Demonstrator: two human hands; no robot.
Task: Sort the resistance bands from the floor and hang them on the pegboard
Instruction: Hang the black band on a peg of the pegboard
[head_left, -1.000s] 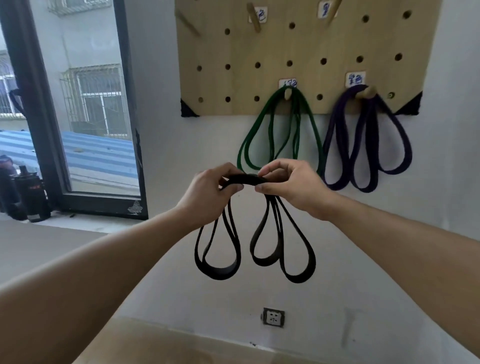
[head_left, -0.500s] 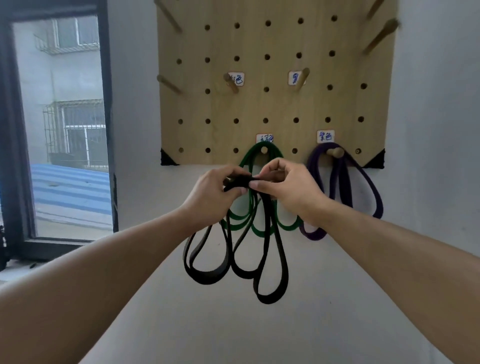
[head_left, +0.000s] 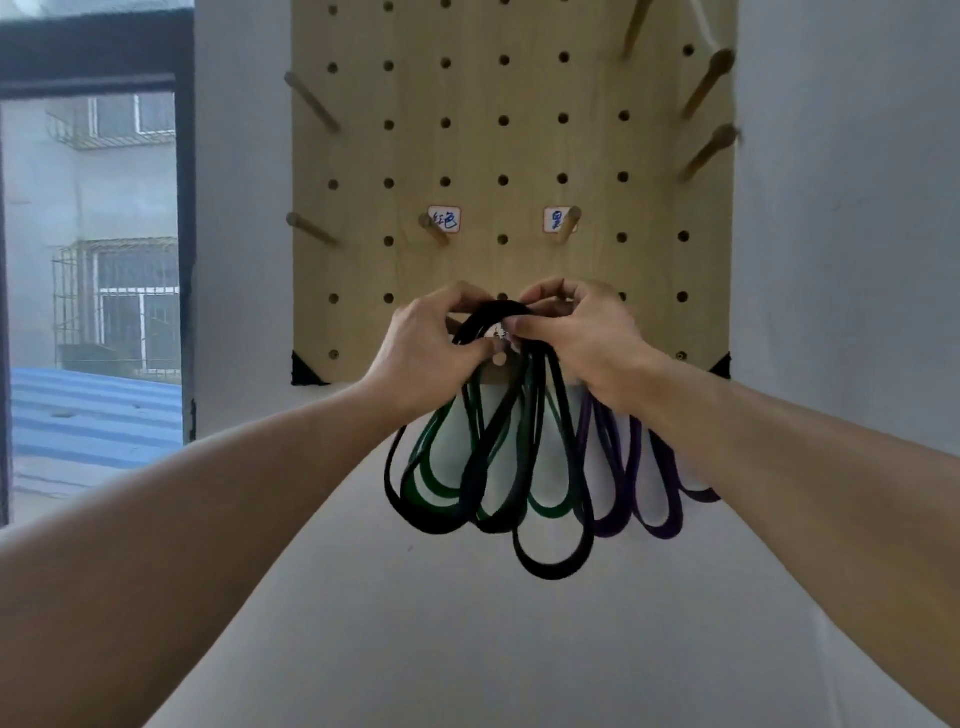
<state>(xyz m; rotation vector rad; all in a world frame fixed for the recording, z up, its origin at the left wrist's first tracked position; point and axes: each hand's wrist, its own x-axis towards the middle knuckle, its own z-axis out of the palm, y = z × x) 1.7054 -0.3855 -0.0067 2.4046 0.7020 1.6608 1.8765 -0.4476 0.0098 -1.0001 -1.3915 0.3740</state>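
A bundle of black resistance bands (head_left: 550, 564) hangs in several loops from both my hands. My left hand (head_left: 426, 353) and my right hand (head_left: 582, 338) pinch its gathered top side by side, in front of the lower part of the wooden pegboard (head_left: 509, 150). Behind the black loops hang green bands (head_left: 431, 488) and purple bands (head_left: 660, 525) from the board's bottom pegs, which my hands hide. Above my hands, a peg with a label (head_left: 566, 223) sticks out bare, and another labelled peg (head_left: 434, 228) stands to its left.
Several more bare wooden pegs jut from the board's left edge (head_left: 311, 228) and right edge (head_left: 706, 150). A dark-framed window (head_left: 184, 249) fills the left side. White wall surrounds the board.
Both hands have lifted the black bands upward along the wall, from below the board to in front of its lower rows. The view has tilted up and closer to the board.
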